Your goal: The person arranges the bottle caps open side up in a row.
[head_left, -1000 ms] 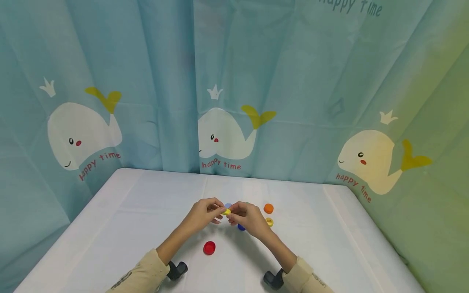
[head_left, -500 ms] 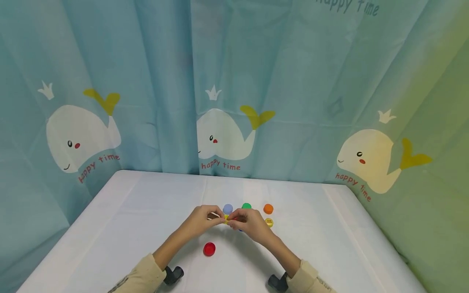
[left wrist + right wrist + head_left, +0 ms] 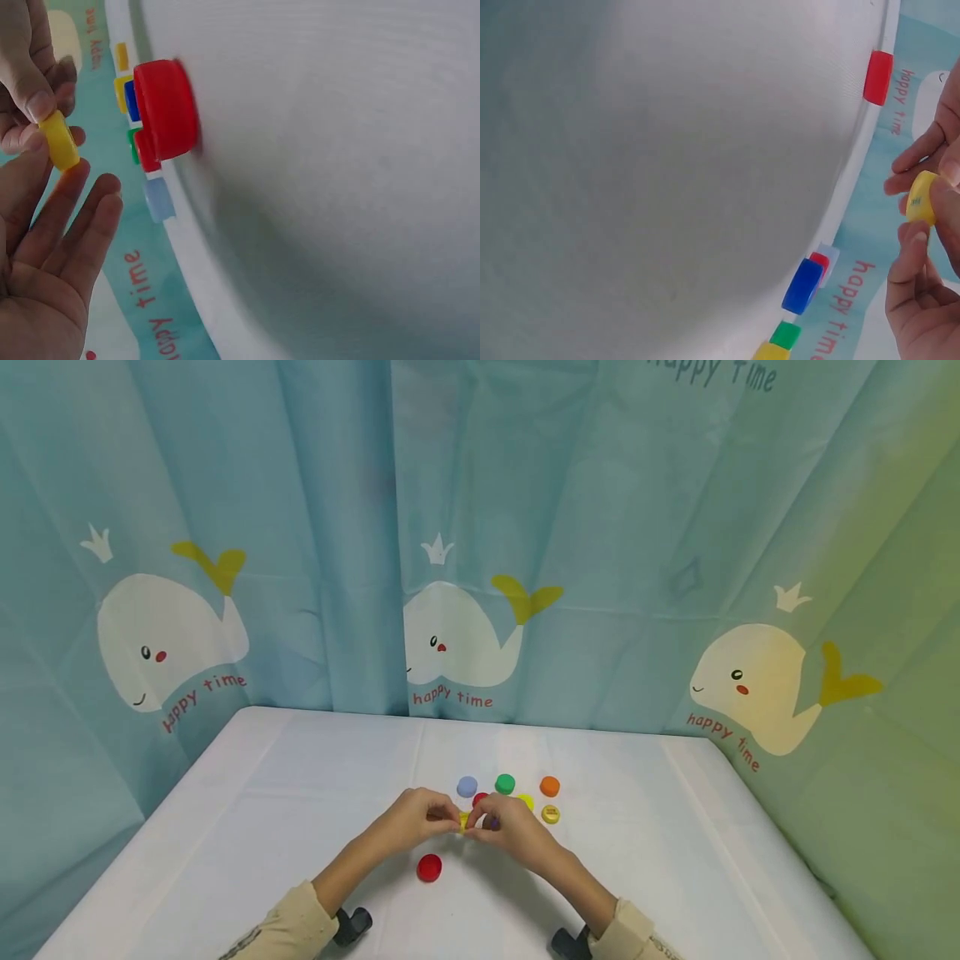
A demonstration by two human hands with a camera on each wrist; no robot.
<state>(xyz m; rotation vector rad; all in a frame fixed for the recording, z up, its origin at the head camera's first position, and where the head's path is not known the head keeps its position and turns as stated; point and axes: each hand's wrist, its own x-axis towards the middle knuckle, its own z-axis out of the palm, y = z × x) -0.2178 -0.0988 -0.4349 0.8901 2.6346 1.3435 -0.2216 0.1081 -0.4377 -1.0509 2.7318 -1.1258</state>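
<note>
A small yellow bottle cap (image 3: pixel 464 821) is held up over the table, between the fingertips of both hands. From the left, my left hand (image 3: pixel 416 820) pinches it with thumb and index finger; in the left wrist view its other fingers (image 3: pixel 94 225) stretch out beyond the cap. My right hand (image 3: pixel 515 833) pinches the opposite side, and faint print shows on the cap (image 3: pixel 921 197) in the right wrist view. Nearer the person lies a red bottle cap (image 3: pixel 429 867). Behind the right hand sits a dark blue cap (image 3: pixel 803 286), mostly hidden in the head view.
Farther back on the white table (image 3: pixel 315 785) are several more caps: light blue (image 3: pixel 467 787), green (image 3: pixel 505 784), orange (image 3: pixel 550 787), yellow (image 3: pixel 527 801), printed gold-yellow (image 3: pixel 551 814) and a partly covered red one. A whale-print curtain (image 3: pixel 622 568) stands behind.
Both hands, with the yellow cap between them, have come lower and closer to the person. The light blue, green, red and another yellow cap behind them are now more visible.
</note>
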